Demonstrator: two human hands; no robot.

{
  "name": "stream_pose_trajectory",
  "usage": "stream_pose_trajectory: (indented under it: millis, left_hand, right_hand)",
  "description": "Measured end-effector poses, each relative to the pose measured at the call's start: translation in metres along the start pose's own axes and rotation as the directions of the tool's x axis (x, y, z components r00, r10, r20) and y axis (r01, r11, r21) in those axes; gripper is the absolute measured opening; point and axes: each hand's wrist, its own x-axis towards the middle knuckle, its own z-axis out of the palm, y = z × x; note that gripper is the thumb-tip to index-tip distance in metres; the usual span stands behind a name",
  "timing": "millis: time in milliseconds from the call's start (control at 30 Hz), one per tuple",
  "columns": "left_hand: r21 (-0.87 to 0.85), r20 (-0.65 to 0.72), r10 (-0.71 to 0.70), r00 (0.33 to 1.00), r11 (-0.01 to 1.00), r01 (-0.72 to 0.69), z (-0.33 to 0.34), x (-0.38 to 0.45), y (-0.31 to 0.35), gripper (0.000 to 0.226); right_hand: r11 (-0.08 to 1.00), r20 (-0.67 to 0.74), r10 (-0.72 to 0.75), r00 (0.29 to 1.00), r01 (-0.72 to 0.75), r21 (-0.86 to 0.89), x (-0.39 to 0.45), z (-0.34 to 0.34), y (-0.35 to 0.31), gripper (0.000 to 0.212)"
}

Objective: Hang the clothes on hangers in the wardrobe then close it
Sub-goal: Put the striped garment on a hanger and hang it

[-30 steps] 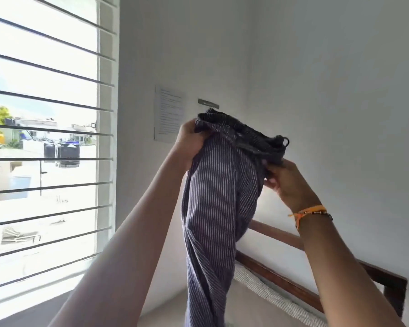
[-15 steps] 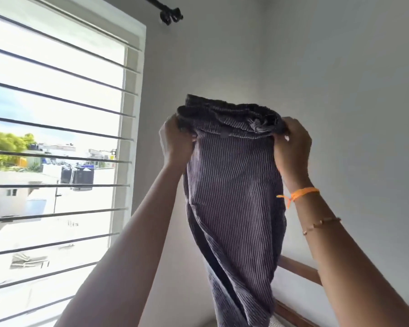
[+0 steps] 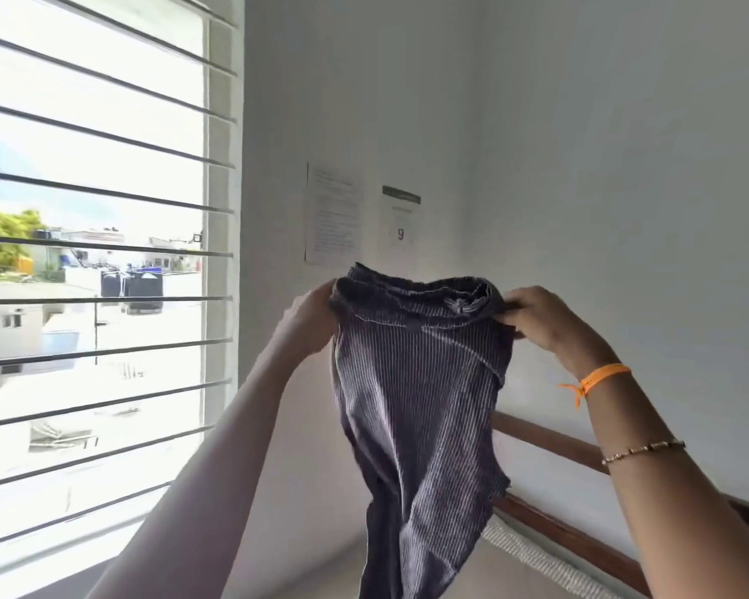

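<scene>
Both hands had come lower and spread wider apart than half a second before, pulling the waistband out flat, and two white paper notices (image 3: 333, 214) on the wall had come into sight above it. One dark pinstriped cotton pair of trousers (image 3: 420, 408) hung in mid-air between the hands, its legs dropping past the lower edge of view. Left hand (image 3: 310, 317) gripped the waistband's left end, its fingers curled behind the cloth; right hand (image 3: 545, 319) pinched the right end. One barred window (image 3: 96, 270) stood close on the left, one wooden bed frame (image 3: 550, 443) low on the right, with bare white wall (image 3: 623, 166) behind. Two bracelets circled the right wrist.
</scene>
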Motion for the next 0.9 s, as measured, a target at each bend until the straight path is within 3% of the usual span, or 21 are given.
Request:
stream_pose_trajectory:
  millis: [67, 133, 167, 200, 233, 267, 300, 333, 367, 400, 467, 567, 633, 700, 767, 833, 900]
  left_hand:
    - [-0.174, 0.247, 0.044, 0.968, 0.985, -0.001, -0.006, -0.006, -0.009, 0.014]
    - [-0.421, 0.464, 0.076, 0.883, 0.896, 0.144, -0.013, -0.007, -0.013, 0.013]
    - [-0.536, 0.511, 0.086, 0.855, 0.81, 0.239, -0.014, -0.006, -0.013, 0.012]
    - [-0.631, 0.519, 0.073, 0.852, 0.705, 0.324, -0.01, -0.004, -0.012, 0.015]
    - [-0.724, 0.499, 0.036, 0.866, 0.565, 0.395, -0.005, -0.004, -0.009, 0.023]
    - [-0.806, 0.49, 0.013, 0.872, 0.387, 0.447, 0.002, -0.007, -0.005, 0.033]
    - [-0.855, 0.488, 0.008, 0.873, 0.205, 0.476, 0.012, -0.014, -0.006, 0.043]
    - [-0.861, 0.503, 0.002, 0.864, 0.085, 0.501, 0.023, -0.029, -0.009, 0.056]
    - [-0.843, 0.535, -0.043, 0.843, 0.039, 0.537, 0.037, -0.05, -0.021, 0.07]
    - [-0.797, 0.591, -0.139, 0.795, 0.056, 0.602, 0.055, -0.082, -0.037, 0.077]
    - [-0.654, 0.702, -0.279, 0.655, 0.111, 0.749, 0.095, -0.179, -0.074, 0.065]
    - [-0.45, 0.845, -0.354, 0.4, -0.068, 0.891, 0.139, -0.298, -0.096, 0.045]
    - [-0.394, 0.89, -0.327, 0.318, -0.198, 0.898, 0.16, -0.324, -0.092, 0.045]
    - [-0.31, 0.925, -0.294, 0.24, -0.218, 0.925, 0.175, -0.328, -0.093, 0.07]
    - [-0.196, 0.928, -0.35, 0.126, -0.172, 0.965, 0.186, -0.327, -0.102, 0.084]
    - [-0.057, 0.896, -0.441, 0.05, -0.004, 0.998, 0.191, -0.328, -0.113, 0.057]
    - [0.127, 0.794, -0.604, 0.066, 0.271, 0.954, 0.194, -0.33, -0.12, 0.034]
  right_hand:
    - [0.98, 0.146, 0.157, 0.977, -0.173, 0.102, -0.014, -0.001, 0.012, 0.015]
    - [0.906, 0.402, 0.211, 0.891, -0.332, 0.26, -0.025, -0.004, 0.018, 0.005]
    - [0.841, 0.472, 0.181, 0.863, -0.384, 0.38, -0.025, -0.005, 0.02, 0.023]
    - [0.735, 0.483, 0.151, 0.862, -0.425, 0.528, -0.02, -0.002, 0.024, 0.041]
    - [0.564, 0.435, 0.142, 0.889, -0.434, 0.703, -0.015, 0.004, 0.028, 0.047]
    - [0.416, 0.351, 0.155, 0.923, -0.383, 0.825, -0.01, 0.011, 0.033, 0.039]
    - [0.297, 0.273, 0.166, 0.948, -0.312, 0.902, -0.01, 0.023, 0.041, 0.028]
    - [0.227, 0.256, 0.184, 0.949, -0.294, 0.928, -0.018, 0.039, 0.058, 0.029]
    - [0.179, 0.304, 0.209, 0.93, -0.341, 0.923, -0.034, 0.058, 0.078, 0.039]
    - [0.149, 0.392, 0.241, 0.888, -0.433, 0.889, -0.063, 0.083, 0.108, 0.054]
    - [0.12, 0.593, 0.323, 0.737, -0.654, 0.747, -0.15, 0.137, 0.162, 0.074]
    - [0.027, 0.699, 0.486, 0.524, -0.809, 0.587, -0.269, 0.174, 0.18, 0.028]
    - [0.04, 0.71, 0.583, 0.395, -0.887, 0.46, -0.291, 0.18, 0.185, 0.028]
    - [0.126, 0.606, 0.694, 0.39, -0.894, 0.43, -0.287, 0.178, 0.194, 0.026]
    - [0.251, 0.513, 0.725, 0.46, -0.869, 0.426, -0.274, 0.179, 0.199, 0.013]
    - [0.285, 0.53, 0.696, 0.485, -0.864, 0.416, -0.266, 0.182, 0.205, 0.009]
    - [0.326, 0.527, 0.658, 0.538, -0.834, 0.445, -0.259, 0.181, 0.2, 0.013]
